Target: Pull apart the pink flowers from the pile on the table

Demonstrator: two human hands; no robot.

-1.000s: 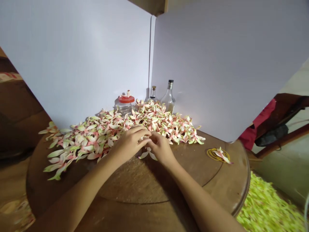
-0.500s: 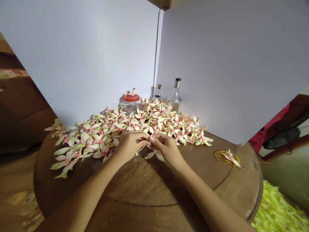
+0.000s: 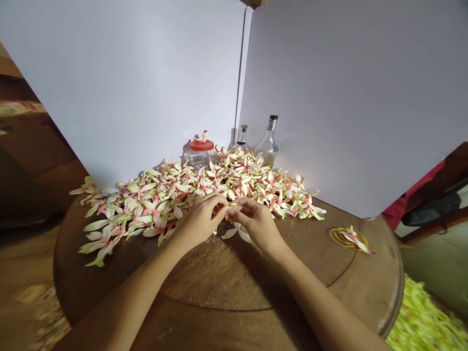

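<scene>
My left hand (image 3: 205, 218) and my right hand (image 3: 255, 223) meet at the fingertips over the middle of the round wooden table (image 3: 219, 280). Both are closed in a pinch around a flower, of which only bits of pale petal show between and under the fingers. White petals (image 3: 237, 233) spread just below my right hand's fingers. Behind both hands lies a wide heap of pink, white and green flowers (image 3: 146, 204).
A jar with a red lid (image 3: 201, 145) has a flower on top. Two glass bottles (image 3: 268, 146) stand behind the heap. Yellow wire rings (image 3: 340, 237) with a flower lie at the right. White panels (image 3: 146, 87) rise behind. Yellow-green petals (image 3: 426, 317) lie lower right.
The view has shifted slightly, so the table and its things sit a little further right. My fingers have moved slightly; both hands stay pinched together.
</scene>
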